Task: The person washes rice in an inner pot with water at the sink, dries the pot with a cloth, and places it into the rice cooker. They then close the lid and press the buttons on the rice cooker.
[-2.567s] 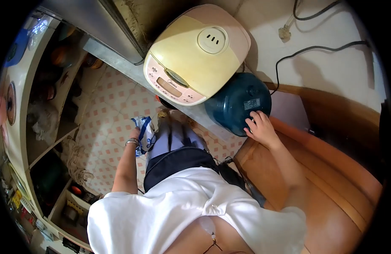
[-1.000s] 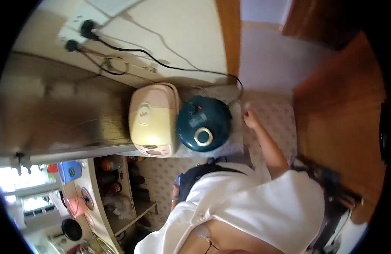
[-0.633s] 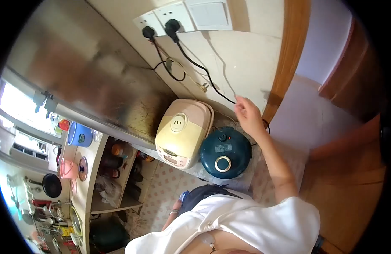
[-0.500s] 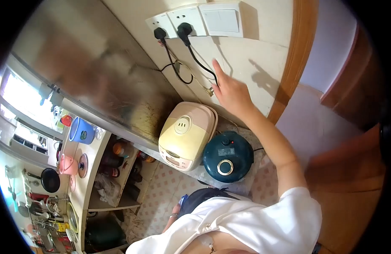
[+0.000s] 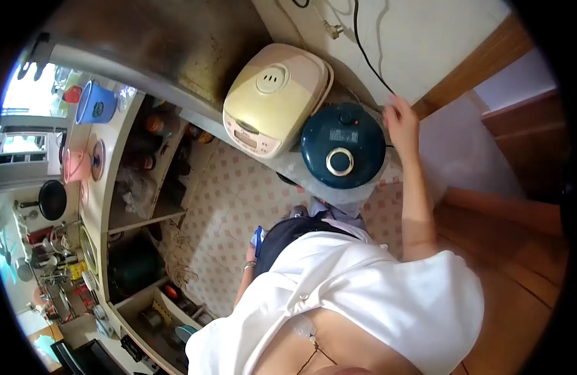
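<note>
My right hand (image 5: 401,125) is beside the right rim of a round dark-green electric cooker (image 5: 326,147), its fingers curled around a black power cord (image 5: 366,53). The cord slants down the wall to my fingers, and a short length shows again at the cooker's side. At my left hip, my left hand (image 5: 250,255), partly hidden, is closed on a small blue-and-white item (image 5: 258,237) whose kind I cannot make out. A cream rice cooker (image 5: 273,103) stands left of the green one, both lids closed.
A loose plug (image 5: 333,29) hangs against the wall. On the left, a counter holds a blue bucket (image 5: 96,103), a pink bucket (image 5: 76,165) and a black pan (image 5: 53,200). Open shelves (image 5: 170,215) are below. A wooden door frame (image 5: 476,59) rises at the right.
My right hand has come down from near the wall sockets to the green cooker's right side, its index finger now curled. My view has tilted down, so the sockets are out of sight.
</note>
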Demonstrator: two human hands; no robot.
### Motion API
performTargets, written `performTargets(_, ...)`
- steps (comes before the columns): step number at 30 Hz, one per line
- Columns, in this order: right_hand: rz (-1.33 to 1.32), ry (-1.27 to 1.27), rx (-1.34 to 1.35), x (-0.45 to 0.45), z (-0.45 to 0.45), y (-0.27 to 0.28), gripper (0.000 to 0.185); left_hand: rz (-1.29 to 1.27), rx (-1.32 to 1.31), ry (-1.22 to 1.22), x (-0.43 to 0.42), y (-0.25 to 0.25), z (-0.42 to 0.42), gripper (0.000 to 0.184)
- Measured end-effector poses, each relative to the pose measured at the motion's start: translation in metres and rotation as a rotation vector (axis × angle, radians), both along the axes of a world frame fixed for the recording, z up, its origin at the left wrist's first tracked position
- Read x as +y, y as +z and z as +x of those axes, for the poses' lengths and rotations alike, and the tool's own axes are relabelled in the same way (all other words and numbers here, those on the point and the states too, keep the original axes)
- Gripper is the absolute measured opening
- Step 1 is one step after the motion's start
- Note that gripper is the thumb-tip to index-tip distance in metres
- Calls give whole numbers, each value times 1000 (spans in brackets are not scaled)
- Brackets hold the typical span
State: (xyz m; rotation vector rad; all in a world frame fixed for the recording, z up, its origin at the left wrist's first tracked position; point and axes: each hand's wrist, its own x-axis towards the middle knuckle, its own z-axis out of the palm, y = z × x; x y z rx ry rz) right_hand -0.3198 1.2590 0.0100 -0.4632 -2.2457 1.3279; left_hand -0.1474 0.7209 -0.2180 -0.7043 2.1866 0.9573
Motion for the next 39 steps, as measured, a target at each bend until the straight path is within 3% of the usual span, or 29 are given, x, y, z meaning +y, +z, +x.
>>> performTargets(1, 24, -129, 35, -5, 29, -33, 28, 44, 4, 59, 1, 0, 1, 31)
performTargets(2, -230, -177, -85, -21, 61, -40, 19, 106, 5, 133, 1, -1, 0, 31)
performTargets(3, -385, -138, -116, -28, 92, -60, 12, 171, 9, 203, 2, -1, 0, 31)
performTargets(4, -473, -205, -315, -41, 120, -71, 11, 237, 12, 272, 1, -2, 0, 31)
performTargets(6, -574, -63, -564, -59, 166, -86, 11, 372, 19, 410, -3, -5, -1, 31)
performTargets(10, -430, 137, -584, -95, 202, -148, 11, 539, 49, 584, -22, -14, -1, 30)
performTargets(13, -428, 197, -701, -137, 183, -160, 15, 390, 76, 440, -46, -29, 11, 30)
performTargets(14, -451, 212, -722, -151, 176, -169, 18, 269, 69, 288, -57, -38, 19, 28)
performTargets(16, -215, 296, -727, -177, 167, -174, 42, 18, 48, -10, -80, -58, 41, 27)
performTargets(17, 35, 326, -734, -192, 167, -171, 50, -107, 27, -162, -91, -63, 59, 28)
performTargets(19, 544, 386, -717, -214, 164, -158, 68, -138, 38, -146, -100, -41, 97, 22)
performTargets(22, 746, 518, -976, -232, 147, -127, 70, -200, -14, -146, -119, -24, 153, 23)
performTargets(27, 1040, 542, -976, -219, 135, -139, 65, -269, -218, -107, -158, -33, 237, 29)
performTargets(32, 1320, 590, -907, -202, 123, -146, 62, -222, -178, 74, -135, -33, 296, 31)
performTargets(39, 1471, 642, -900, -192, 114, -142, 62, -30, -172, 37, -90, -60, 296, 34)
